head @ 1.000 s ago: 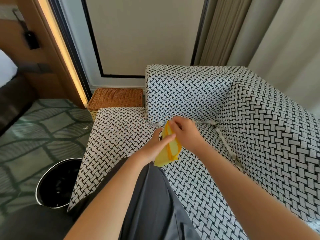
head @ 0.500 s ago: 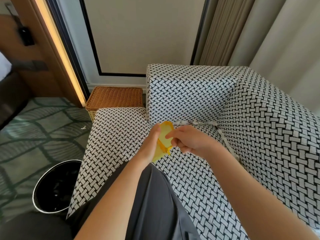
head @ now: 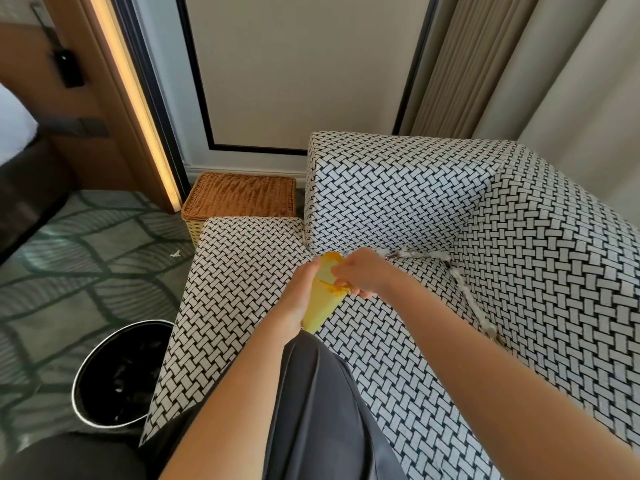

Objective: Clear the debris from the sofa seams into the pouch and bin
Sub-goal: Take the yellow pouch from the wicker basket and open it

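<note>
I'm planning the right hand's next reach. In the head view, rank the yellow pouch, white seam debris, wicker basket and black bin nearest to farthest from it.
From the right hand:
1. yellow pouch, touching its fingers.
2. white debris, just to its right in the sofa seam.
3. wicker basket, beyond the sofa's left end.
4. black bin, on the floor, far left.

Yellow pouch (head: pixel 320 303) mouth-up, debris (head: pixel 475 301) along sofa seams (head: pixel 307 249)

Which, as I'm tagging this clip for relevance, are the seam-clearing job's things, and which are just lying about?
Job: yellow pouch, left hand, right hand, white debris in the seams, sofa, black bin.
Lying about: wicker basket, curtains, carpet.
</note>
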Tool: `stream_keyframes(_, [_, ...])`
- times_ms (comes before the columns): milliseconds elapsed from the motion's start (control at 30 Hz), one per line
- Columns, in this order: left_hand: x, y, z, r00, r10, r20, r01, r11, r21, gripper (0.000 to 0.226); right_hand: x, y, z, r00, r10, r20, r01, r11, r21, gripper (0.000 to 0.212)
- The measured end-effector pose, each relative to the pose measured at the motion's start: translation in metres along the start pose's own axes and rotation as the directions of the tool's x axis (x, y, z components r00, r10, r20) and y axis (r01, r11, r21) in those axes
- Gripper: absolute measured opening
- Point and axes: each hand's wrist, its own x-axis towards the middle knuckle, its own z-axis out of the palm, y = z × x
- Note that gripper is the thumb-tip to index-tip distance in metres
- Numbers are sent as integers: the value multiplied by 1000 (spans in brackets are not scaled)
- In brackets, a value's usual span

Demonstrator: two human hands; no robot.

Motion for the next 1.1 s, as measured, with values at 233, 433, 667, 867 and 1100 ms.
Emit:
stream_keyframes(233, [13, -25, -38, 995, 29, -99, -22, 997, 74, 51, 27, 13, 34, 994, -101, 50, 94, 987, 129, 25])
stream_keyframes(433, [19, -51, -61, 967, 126, -222, -127, 992, 10, 46, 51, 11, 69, 990, -142, 1, 142, 988, 62, 24])
stream_keyframes(667, [39, -50, -60, 949, 272, -160, -247, 955, 162, 84, 76, 14, 83, 933, -247, -263, 285, 951, 116, 29])
stream_keyframes(867, [57, -51, -75, 971, 229, 73, -240, 931, 276, 106, 94, 24, 75, 913, -270, -304, 353, 898, 263, 33])
stream_keyframes(1100, [78, -41, -75, 961, 188, 202, -273, 741, 614, 136, 90, 29, 64, 870, -445, -211, 486, 843, 228, 32])
